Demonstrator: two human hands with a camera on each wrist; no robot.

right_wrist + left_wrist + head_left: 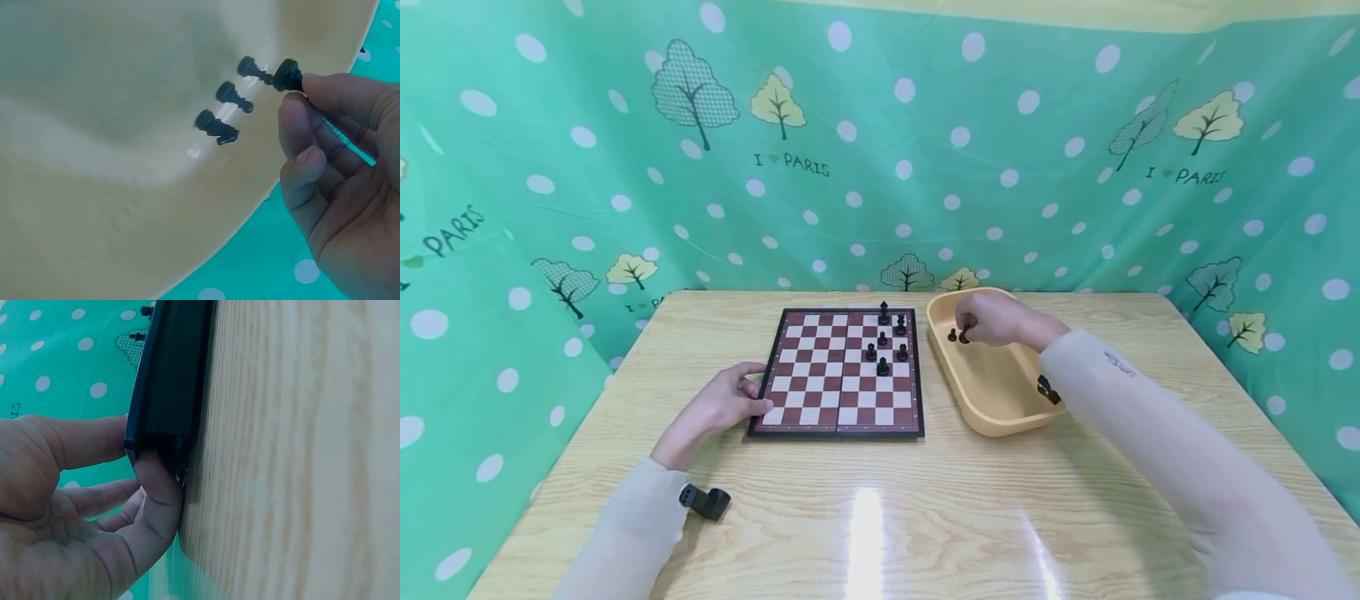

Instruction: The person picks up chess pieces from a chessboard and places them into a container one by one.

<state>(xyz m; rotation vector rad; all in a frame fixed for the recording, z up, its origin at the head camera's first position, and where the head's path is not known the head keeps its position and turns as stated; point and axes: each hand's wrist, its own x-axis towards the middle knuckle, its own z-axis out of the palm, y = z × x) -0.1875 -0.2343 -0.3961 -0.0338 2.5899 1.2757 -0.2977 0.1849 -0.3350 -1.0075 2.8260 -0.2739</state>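
Note:
My left hand (730, 398) grips the left edge of a chessboard (808, 367) near its front corner. In the left wrist view the thumb lies on the board's rim (169, 387) and a bent finger is tucked under it. Over the yellow tray (977, 408), my right hand (996, 318) pinches a black chess piece (288, 76) between thumb and finger; its top is hidden by the fingers, so the kind is unclear. Below it in the tray lie two black pawns (232, 97) and a black knight (215, 127). Several black chess pieces (883, 367) stand on the board's right half.
The tray stands just right of the board, on a light wooden table (790, 517). Behind the table hangs a green dotted curtain (880, 167), which also runs along both sides. A black wrist camera (706, 502) is strapped at the left sleeve, another camera (1048, 390) at the right.

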